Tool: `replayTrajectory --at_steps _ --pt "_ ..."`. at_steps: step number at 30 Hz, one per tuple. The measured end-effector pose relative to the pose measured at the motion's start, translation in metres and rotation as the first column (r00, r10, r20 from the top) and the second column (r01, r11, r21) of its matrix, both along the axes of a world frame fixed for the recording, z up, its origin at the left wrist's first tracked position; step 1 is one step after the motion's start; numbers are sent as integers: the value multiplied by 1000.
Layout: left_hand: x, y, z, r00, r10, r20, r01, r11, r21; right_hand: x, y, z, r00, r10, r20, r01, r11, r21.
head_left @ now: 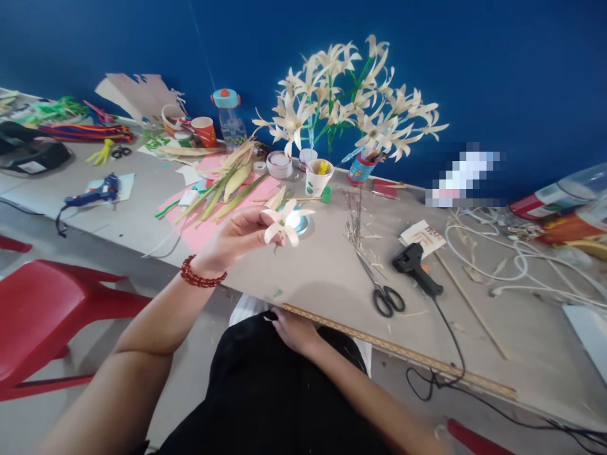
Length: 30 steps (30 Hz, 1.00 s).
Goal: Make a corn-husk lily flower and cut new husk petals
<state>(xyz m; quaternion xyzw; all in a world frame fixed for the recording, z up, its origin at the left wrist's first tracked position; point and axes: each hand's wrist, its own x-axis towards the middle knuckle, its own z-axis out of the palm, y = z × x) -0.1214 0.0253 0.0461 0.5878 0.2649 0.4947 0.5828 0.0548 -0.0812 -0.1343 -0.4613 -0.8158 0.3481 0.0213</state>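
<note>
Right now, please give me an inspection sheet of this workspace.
Surface: grey table, scraps scattered.
Job's things: white handmade flower held up; finished flower bouquet at the wall.
Clutter: scissors, paper cup, pink sheet with husk strips.
Grips: left hand pinches the flower; right hand rests at the table edge, grip unclear.
Cables: black glue gun cord hangs off the edge; blue glue gun.
Surroundings: blue wall, red chair.

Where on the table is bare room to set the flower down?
Bare patch: between the scissors, the table front edge and the left hand holding the flower. Crowded: husks on pink paper, cups by the bouquet, cords right.
</note>
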Motion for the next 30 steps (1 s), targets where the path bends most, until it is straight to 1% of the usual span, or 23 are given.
replayTrajectory --at_steps 2,4,6,7,9,11,13,14,15,16,17,18,19,22,25,27,30 --pt "1 -3 1 1000 -24 -12 24 1000 5 -7 5 -7 999 34 5 -34 999 -9" --pt "3 -7 1 997 -64 -35 64 998 4 -15 10 -10 997 81 1 -81 997 -12" --pt "5 -10 0 995 -79 -63 79 997 3 -20 11 -7 995 103 -1 -103 995 8" --pt "5 -11 0 995 -73 -69 74 997 8 -22 10 -2 994 106 -3 -106 994 24" --pt "3 -13 0 996 -52 -71 54 998 19 -22 3 16 992 126 -22 -125 991 55" --pt "-1 -12 0 999 -19 -51 20 999 27 -17 -5 41 979 190 -72 -185 980 77" --pt "-4 -12 1 1000 0 -25 0 1000 19 -8 -8 70 956 250 -150 -233 964 125" --pt "-6 -11 2 1000 2 -10 -2 1000 17 -3 -6 82 951 247 -184 -217 962 168" --pt "-7 -11 2 1000 -2 1 2 1000 17 3 -1 93 954 193 -227 -133 957 257" --pt "-7 -10 3 1000 -9 11 9 1000 21 9 6 101 960 116 -255 -25 942 336" --pt "-7 -10 3 1000 -14 17 14 1000 27 14 13 105 964 66 -257 42 918 394" --pt "-7 -10 4 1000 -17 23 17 999 37 18 21 107 969 57 -240 55 900 433" --pt "-6 -10 4 999 -20 25 19 999 45 20 28 106 976 66 -208 38 887 460" --pt "-5 -10 3 999 -26 24 25 998 57 22 43 96 985 140 -101 -73 869 490" --pt "-6 -11 3 1000 -21 8 21 998 51 20 49 90 984 168 -59 -122 876 466" --pt "-7 -11 4 1000 -17 -3 17 999 38 19 54 91 982 180 -60 -135 885 446" --pt "-9 -11 6 999 -26 -23 27 1000 17 18 61 95 968 243 -70 -191 884 426"
